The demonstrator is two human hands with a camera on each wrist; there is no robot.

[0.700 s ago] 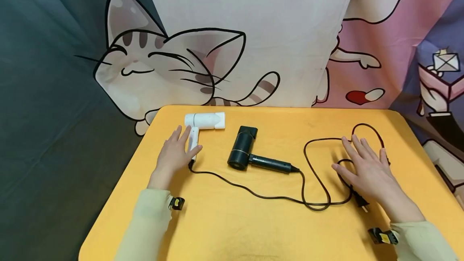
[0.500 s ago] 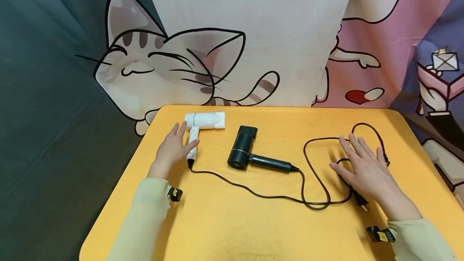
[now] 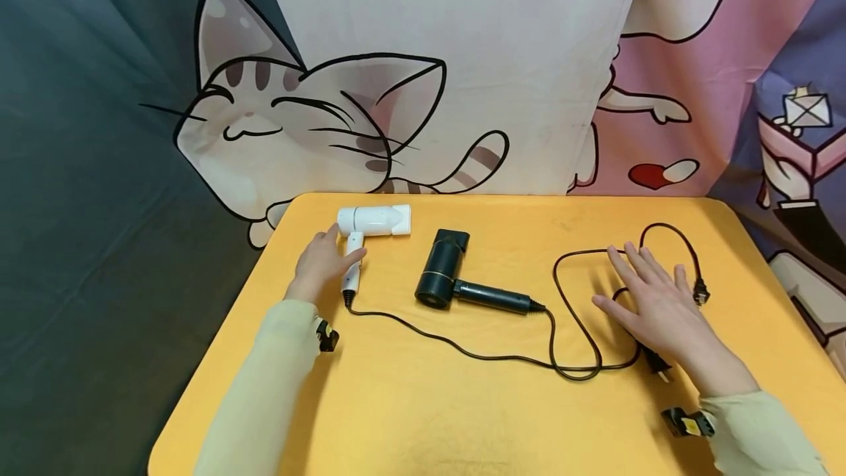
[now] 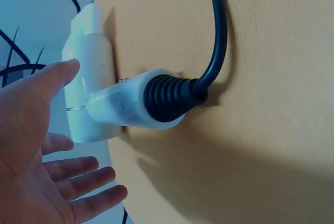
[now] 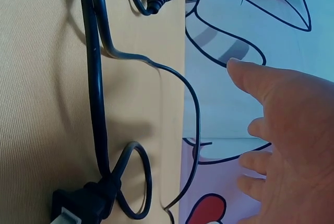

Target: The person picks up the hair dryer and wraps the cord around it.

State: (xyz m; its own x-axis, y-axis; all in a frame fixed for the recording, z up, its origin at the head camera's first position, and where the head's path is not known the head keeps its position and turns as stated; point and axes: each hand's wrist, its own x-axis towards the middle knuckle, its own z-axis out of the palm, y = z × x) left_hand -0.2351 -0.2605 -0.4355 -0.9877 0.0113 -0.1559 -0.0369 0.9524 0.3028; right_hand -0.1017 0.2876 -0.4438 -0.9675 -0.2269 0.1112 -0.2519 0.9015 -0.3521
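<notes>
A white hair dryer point(image 3: 375, 220) lies near the back left of the table, its handle point(image 4: 122, 101) pointing toward the person. Beside that handle is my left hand point(image 3: 320, 261), thumb reaching across over it in the head view. In the left wrist view its fingers are spread and grip nothing. A black hair dryer point(image 3: 441, 270) lies to the right, handle pointing right. My right hand point(image 3: 661, 308) hovers open over the black cords point(image 3: 581, 322), palm down, fingers apart. One plug point(image 3: 656, 364) lies partly under this hand; another plug point(image 3: 700, 291) lies beyond its fingers.
Both dryers' cords run across the yellow table point(image 3: 463, 424) and cross in loops at the right. Behind the table's back edge hangs a cloth point(image 3: 529, 20) printed with a cartoon cat. Dark cloth point(image 3: 99, 241) hangs at the left.
My left hand has moved farther toward the back, closer alongside the white hair dryer's handle. My right hand has shifted slightly left, showing more of the far plug. Both dryers stay put.
</notes>
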